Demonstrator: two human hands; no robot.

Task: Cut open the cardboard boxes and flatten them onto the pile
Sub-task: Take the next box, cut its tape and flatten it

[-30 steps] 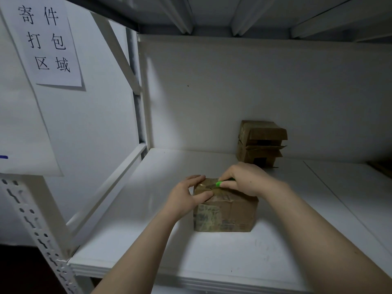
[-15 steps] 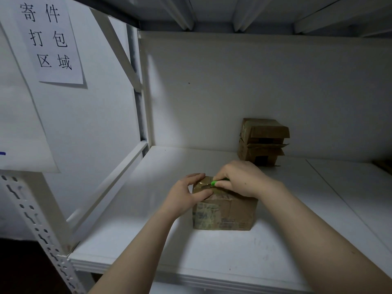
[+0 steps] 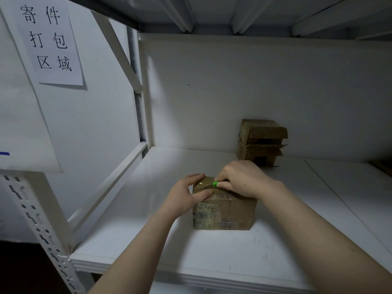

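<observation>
A small taped cardboard box (image 3: 224, 213) stands on the white shelf (image 3: 212, 255), near the middle. My left hand (image 3: 186, 195) grips its top left corner, thumb on the front edge and fingers over the top. My right hand (image 3: 244, 179) holds a green-handled cutter (image 3: 215, 184) whose blade lies on the taped top seam, pointing left. Most of the cutter is hidden inside my fist. A pile of opened, flattened cardboard boxes (image 3: 262, 142) sits against the back wall, behind and to the right.
White shelf posts and a diagonal brace (image 3: 118, 49) stand at the left. A paper sign (image 3: 47, 41) with characters hangs at upper left. The shelf above (image 3: 233, 13) is close overhead. Something brown (image 3: 381, 166) shows at the far right edge.
The cutter tip has moved a little leftward along the top seam with my right hand. My left hand stays on the box corner. The view has shifted slightly.
</observation>
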